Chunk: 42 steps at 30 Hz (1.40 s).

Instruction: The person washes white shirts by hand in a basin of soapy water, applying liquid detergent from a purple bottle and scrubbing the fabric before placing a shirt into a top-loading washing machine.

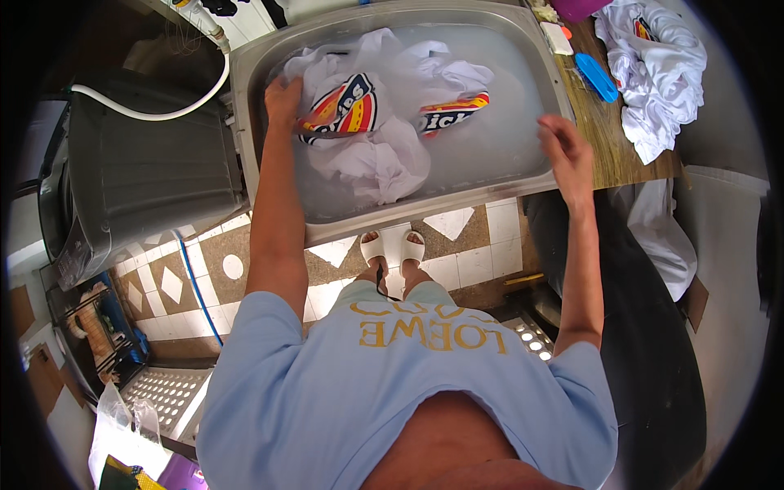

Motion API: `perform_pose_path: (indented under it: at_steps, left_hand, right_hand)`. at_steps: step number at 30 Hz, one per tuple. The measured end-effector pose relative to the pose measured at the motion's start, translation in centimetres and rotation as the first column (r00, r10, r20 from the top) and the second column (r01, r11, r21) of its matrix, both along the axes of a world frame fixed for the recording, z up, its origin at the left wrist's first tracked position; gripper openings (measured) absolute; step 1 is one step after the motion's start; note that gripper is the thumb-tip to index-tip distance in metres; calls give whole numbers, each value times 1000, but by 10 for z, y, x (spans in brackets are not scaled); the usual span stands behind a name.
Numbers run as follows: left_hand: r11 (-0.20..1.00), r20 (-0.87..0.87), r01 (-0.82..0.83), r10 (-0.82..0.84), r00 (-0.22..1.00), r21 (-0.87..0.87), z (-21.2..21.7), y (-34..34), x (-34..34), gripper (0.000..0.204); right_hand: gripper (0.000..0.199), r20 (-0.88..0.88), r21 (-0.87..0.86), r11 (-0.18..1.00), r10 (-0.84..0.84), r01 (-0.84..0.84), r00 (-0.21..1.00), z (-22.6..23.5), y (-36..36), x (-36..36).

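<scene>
Soaking in cloudy water is a bunched white garment [380, 155] with a red, yellow and dark-blue print. It lies in the left and middle of a metal sink [408, 206]. My left hand [283, 101] has its fingers closed on the garment's left edge, by the sink's left wall. Over the right rim, my right hand [569, 153] hovers with loosely curled fingers, thumb and forefinger apart, nothing visible in it. To its upper right a blue scrubbing brush [597, 77] and a pale soap bar [557, 38] rest on a wooden counter [606, 155].
Another heap of white cloth [656, 82] lies on the counter's far right. A dark grey appliance [151, 155] stands left of the sink, below a white hose [155, 116]. White fabric [665, 241] hangs under the counter. A blue hose [196, 286] crosses the tiled floor.
</scene>
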<state>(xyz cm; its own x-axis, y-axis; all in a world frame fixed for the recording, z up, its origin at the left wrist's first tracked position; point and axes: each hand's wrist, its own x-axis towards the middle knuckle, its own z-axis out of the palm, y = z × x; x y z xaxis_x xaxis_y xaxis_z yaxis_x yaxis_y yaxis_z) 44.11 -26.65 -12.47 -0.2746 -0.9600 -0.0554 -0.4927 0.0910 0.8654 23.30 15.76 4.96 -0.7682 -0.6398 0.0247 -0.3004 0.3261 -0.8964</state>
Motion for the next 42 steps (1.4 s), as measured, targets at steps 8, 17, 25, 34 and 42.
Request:
perform_pose_path:
  at_steps: [8,17,25,34,42]
  left_hand:
    - [841,-405,478,-356,842,255,77,43,1,31]
    - [942,-619,331,-227,752,56,146,30,39,17]
    - [755,-55,610,-638,768,-239,109,56,63,22]
    - [986,-206,158,-165,965,-54,148,45,57,25]
    - [909,-539,234,-11,842,346,175,38,68,32]
  right_hand:
    - [46,-344,428,903,209,-45,916,-101,-287,5]
    - [15,654,-653,737,436,172,618,-61,-247,-23]
    - [31,791,-187,952,293,-244,537,-55,-159,4]
    - [36,780,-327,943,232,63,581,-11,-145,-31]
    - [32,713,-436,894,413,-104,567,48,-147,-9]
